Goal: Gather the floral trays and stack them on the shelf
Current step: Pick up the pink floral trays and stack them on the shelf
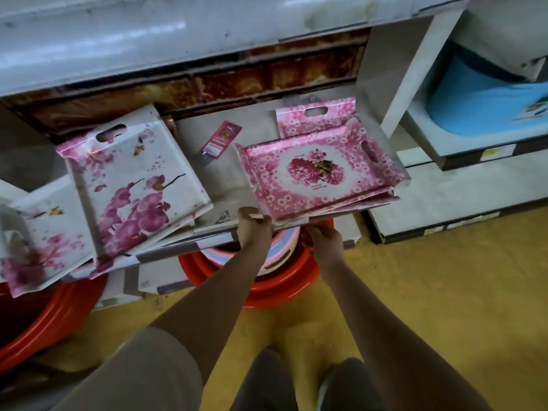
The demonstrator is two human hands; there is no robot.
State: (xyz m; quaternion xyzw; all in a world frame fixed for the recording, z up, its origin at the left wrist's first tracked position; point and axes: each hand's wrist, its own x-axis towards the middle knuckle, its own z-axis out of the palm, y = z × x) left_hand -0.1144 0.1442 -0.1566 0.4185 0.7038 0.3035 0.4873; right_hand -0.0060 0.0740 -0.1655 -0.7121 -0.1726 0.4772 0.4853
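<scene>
A pink floral tray point(320, 170) lies on top of a small stack at the right of the low shelf point(189, 244), jutting over its front edge. My left hand point(254, 226) grips the stack's near left corner, thumb on top. My right hand point(321, 241) holds the stack's near edge from below. Another pink tray point(314, 120) leans upright behind it. To the left, a white orchid tray point(133, 179) lies tilted over a second white floral tray point(38, 247) that hangs off the shelf front.
A small pink packet point(219, 142) lies on the shelf between the trays. Red basins point(267, 280) with stacked bowls sit under the shelf, another red basin point(44, 315) at left. A blue tub point(486, 102) stands on the right-hand shelf unit. Yellow floor lies below.
</scene>
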